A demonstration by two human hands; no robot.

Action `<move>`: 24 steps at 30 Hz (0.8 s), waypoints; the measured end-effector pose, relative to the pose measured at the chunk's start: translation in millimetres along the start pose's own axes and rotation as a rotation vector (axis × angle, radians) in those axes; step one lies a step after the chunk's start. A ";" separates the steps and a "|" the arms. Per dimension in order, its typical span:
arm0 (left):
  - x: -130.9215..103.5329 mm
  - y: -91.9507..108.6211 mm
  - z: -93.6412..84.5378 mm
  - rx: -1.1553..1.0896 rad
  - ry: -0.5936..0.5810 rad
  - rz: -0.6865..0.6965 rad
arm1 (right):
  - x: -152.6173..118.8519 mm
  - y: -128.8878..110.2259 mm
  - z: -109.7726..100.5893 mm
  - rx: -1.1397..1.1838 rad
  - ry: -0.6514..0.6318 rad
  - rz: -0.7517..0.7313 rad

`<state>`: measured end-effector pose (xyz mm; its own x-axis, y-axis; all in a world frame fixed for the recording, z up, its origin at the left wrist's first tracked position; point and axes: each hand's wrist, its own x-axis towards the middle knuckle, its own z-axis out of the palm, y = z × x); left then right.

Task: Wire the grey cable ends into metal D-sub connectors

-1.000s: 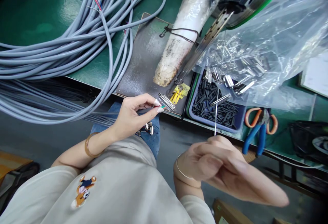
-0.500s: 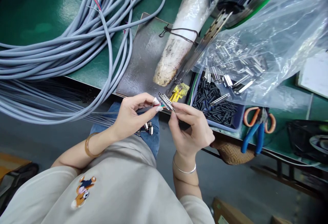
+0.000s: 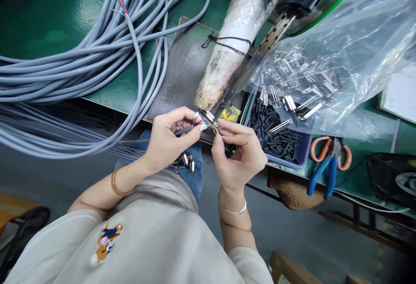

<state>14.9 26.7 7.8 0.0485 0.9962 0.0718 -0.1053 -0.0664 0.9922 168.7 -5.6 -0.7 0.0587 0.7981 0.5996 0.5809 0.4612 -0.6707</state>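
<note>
My left hand [image 3: 173, 134] is closed on a grey cable [image 3: 183, 131] whose thin coloured wires [image 3: 199, 122] fan out at the fingertips. The wires run to a metal multi-pin connector [image 3: 208, 116], tilted down to the right between my hands. My right hand [image 3: 238, 151] is closed at the connector's right end, thumb and index finger seeming to pinch a thin pale wire [image 3: 216, 130]. Just above the connector is the lower end of a slotted metal bar [image 3: 260, 54]. Several wired connectors [image 3: 186, 161] hang below my left hand, over my jeans.
Grey cables [image 3: 97, 65] lie over the left of the green bench. A plastic-wrapped white tube [image 3: 224, 54] slants down above a dark plate [image 3: 175, 67]. Right are a blue tray [image 3: 305, 154] of black sleeves, a plastic bag [image 3: 364, 50] of connectors, and pliers [image 3: 325, 169].
The connector has moved slightly up and left, closer to the slotted bar's lower end. My right hand has shifted a little left, and more of the grey cable shows at my left fingers.
</note>
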 end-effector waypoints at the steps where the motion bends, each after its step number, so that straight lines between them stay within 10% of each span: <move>1: 0.9 0.5 0.1 0.001 0.004 0.002 | 0.9 0.2 0.5 0.004 0.001 -0.001; 24: 4.8 6.6 -1.8 0.033 0.009 -0.011 | 7.6 0.7 -3.0 -0.065 -0.031 -0.085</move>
<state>12.7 31.1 14.5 0.0403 0.9973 0.0605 -0.0721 -0.0575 0.9957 172.0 -0.4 4.7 -0.0173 0.7694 0.6385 0.6343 0.5021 -0.5879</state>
